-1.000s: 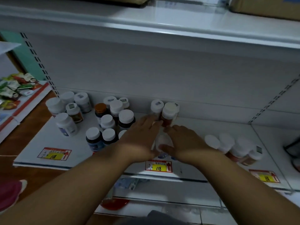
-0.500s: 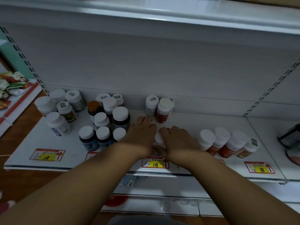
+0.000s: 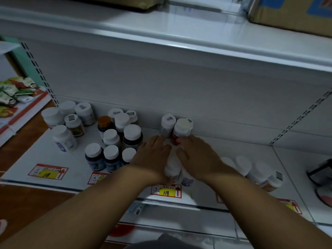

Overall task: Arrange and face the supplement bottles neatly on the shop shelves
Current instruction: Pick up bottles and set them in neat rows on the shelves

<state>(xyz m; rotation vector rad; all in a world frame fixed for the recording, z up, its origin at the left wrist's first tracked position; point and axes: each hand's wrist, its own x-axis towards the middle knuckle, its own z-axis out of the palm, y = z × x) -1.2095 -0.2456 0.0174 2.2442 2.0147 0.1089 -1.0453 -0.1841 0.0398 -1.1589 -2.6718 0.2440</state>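
Supplement bottles with white caps stand on a white shelf (image 3: 27,159). My left hand (image 3: 152,155) and my right hand (image 3: 197,157) lie side by side at the shelf's middle, fingers fairly straight, pressing a white bottle (image 3: 172,167) between them. More of that group sits hidden under my right palm. My fingertips reach a rear pair: a white bottle (image 3: 168,124) and a red-labelled bottle (image 3: 182,129). A cluster of dark and white bottles (image 3: 115,139) stands to the left, and a blurred row of bottles (image 3: 251,169) to the right.
Yellow price tags (image 3: 166,192) marked 118 line the shelf's front edge. An upper shelf (image 3: 179,38) overhangs with cardboard boxes (image 3: 291,13) on it. Snack packets (image 3: 14,94) lie on a neighbouring unit at left. A dark object (image 3: 321,173) sits at far right.
Both hands stay together on the middle bottles and have slid a little toward the back wall. My view has tilted up and down.
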